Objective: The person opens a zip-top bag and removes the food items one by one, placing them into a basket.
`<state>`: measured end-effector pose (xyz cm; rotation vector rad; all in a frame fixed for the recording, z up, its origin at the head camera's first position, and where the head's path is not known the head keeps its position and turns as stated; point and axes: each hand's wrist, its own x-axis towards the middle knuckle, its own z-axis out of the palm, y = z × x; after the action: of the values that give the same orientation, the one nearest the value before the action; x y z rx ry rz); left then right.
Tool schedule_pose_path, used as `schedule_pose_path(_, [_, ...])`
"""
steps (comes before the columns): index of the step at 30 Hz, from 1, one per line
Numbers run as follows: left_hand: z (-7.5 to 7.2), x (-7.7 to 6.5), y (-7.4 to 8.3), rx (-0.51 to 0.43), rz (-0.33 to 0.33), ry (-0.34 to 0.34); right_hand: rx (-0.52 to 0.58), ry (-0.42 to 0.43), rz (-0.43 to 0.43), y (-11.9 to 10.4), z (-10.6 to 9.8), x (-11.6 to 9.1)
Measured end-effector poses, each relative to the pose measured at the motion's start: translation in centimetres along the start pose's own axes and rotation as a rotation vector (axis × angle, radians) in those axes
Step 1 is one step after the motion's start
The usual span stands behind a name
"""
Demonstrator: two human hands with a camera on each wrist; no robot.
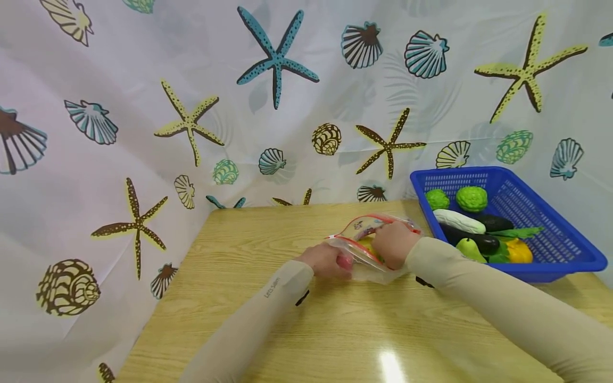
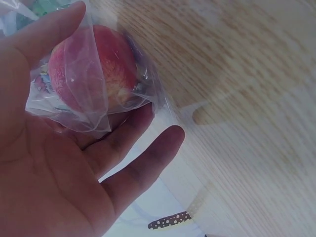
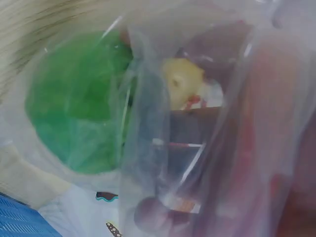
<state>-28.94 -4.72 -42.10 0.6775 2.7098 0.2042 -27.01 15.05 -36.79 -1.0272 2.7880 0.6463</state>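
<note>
A clear zip bag (image 1: 378,274) with red edging along its mouth lies on the table between the hands. My left hand (image 1: 328,260) holds its left side, thumb over the plastic and fingers below, around a red-and-yellow fruit (image 2: 116,66) like an apple or peach inside. The right hand (image 1: 395,244) reaches into the bag's mouth; its fingers are partly hidden by plastic. In the right wrist view, a round green thing (image 3: 79,103) and a small yellow piece (image 3: 182,81) show blurred through the bag. Whether the right fingers hold anything is unclear.
To the right stands a blue plastic basket (image 1: 570,234) with green heads (image 1: 471,199), dark eggplants (image 1: 483,244), a white long vegetable (image 1: 460,221), a green pear (image 1: 469,249) and a yellow pepper (image 1: 519,251). A curtain (image 1: 297,133) printed with starfish and shells hangs behind the wooden table (image 1: 258,234).
</note>
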Motion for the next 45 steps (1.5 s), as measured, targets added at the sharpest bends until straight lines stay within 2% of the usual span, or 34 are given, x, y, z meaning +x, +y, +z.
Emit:
schedule_pose_path(5, [0.1,-0.1,-0.2,-0.038,-0.033,0.002,0.161,-0.016,0.005,0.3,-0.7,0.0])
schedule_pose_path(11, [0.1,-0.2,-0.1,-0.050,-0.064,-0.003,0.333,0.103,-0.035,0.6,-2.5,-1.0])
schedule_pose_path(17, [0.0,-0.3,0.0,-0.119,-0.052,0.000,0.441,0.226,-0.080,1.8,-3.3,-1.9])
schedule_pose_path(21, [-0.1,-0.3,-0.1,-0.116,-0.047,0.006,0.556,0.270,-0.070,2.9,-3.6,-2.8])
schedule_pose_path(30, [-0.1,-0.6,0.0,-0.173,-0.095,0.008,0.737,0.394,-0.030,6.1,-5.3,-6.1])
schedule_pose_path(34, [0.0,-0.4,0.0,-0.176,-0.102,0.007,0.727,0.488,0.030,7.7,-5.2,-7.8])
schedule_pose_path(37, [0.1,-0.3,0.0,-0.190,-0.103,0.008,0.698,0.503,0.102,8.8,-4.9,-9.2])
schedule_pose_path(42, [0.0,-0.4,0.1,-0.218,-0.115,0.015,0.604,0.419,0.248,10.6,-3.7,-11.3])
schedule_pose_path(45, [0.0,-0.4,0.1,-0.201,-0.119,0.012,0.556,0.353,0.298,11.4,-2.6,-12.0])
